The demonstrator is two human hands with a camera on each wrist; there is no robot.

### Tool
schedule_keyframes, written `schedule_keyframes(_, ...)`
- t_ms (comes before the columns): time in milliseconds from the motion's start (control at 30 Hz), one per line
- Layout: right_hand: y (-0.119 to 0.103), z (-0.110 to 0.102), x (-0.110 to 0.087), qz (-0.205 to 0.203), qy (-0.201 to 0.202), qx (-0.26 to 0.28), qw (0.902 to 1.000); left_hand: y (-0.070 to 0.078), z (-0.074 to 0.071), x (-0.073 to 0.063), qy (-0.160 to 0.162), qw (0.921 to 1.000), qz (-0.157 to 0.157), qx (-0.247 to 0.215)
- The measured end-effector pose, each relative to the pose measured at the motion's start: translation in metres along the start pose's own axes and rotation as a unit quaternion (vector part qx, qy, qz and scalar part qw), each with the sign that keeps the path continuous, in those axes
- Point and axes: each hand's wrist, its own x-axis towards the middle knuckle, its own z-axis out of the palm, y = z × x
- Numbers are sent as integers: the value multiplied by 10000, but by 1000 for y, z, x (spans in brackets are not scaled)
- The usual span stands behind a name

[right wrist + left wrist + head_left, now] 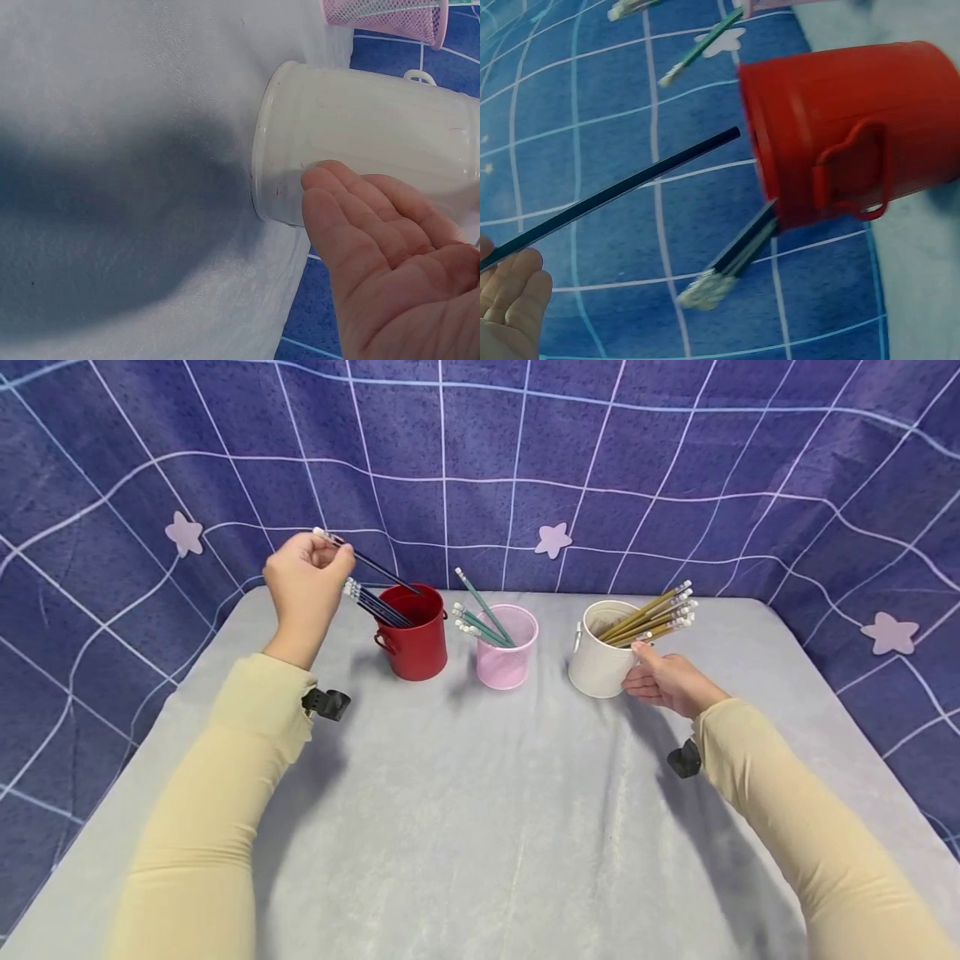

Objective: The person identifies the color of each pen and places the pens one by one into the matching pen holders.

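Note:
A dark blue pencil [375, 564] with a white eraser end is pinched in my left hand [303, 585], slanting down toward the mouth of the red bucket [418, 652]. The left wrist view shows its lower end [731, 135] just off the rim. Several more dark blue pencils [378, 606] lean out of that bucket's left side. My right hand [671, 683] rests by the white bucket [597, 668], fingers [352, 202] loosely extended along its wall. The right thumb is up at the rim, close to a pencil's eraser end. Several gold pencils [648, 612] lean right from this bucket.
Between the two buckets stands a pink mesh cup [504, 672] with several green pencils [480, 622]. All three containers stand near the back edge of the grey tabletop [465, 810]. A blue gridded cloth [480, 510] with pale stars hangs behind.

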Motion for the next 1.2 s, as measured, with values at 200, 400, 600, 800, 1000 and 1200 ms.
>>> schedule_keyframes(200, -1, 2, 1, -5, -2, -42, 10000, -20, 12, -10, -420, 9984, -92, 370)
schedule_keyframes(400, -2, 2, 2, -51, -14, -81, 10000, -37, 20, -23, -898, 9956, -116, 242)
schedule_keyframes(600, -2, 4, 3, -6, 31, -60, 10000, -48, 26, -35, -1322, 9896, -340, 463)
schedule_keyframes(800, -1, 4, 5, -6, 14, -29, 10000, -51, 24, -41, -1528, 9836, -738, 616)
schedule_keyframes(1000, -2, 4, 6, 19, 30, -17, 10000, -63, 21, -46, -1634, 9809, -860, 614)
schedule_keyframes(1200, 2, 6, 6, -118, 38, -253, 9996, -73, 19, -53, -1969, 9731, -1004, 641)
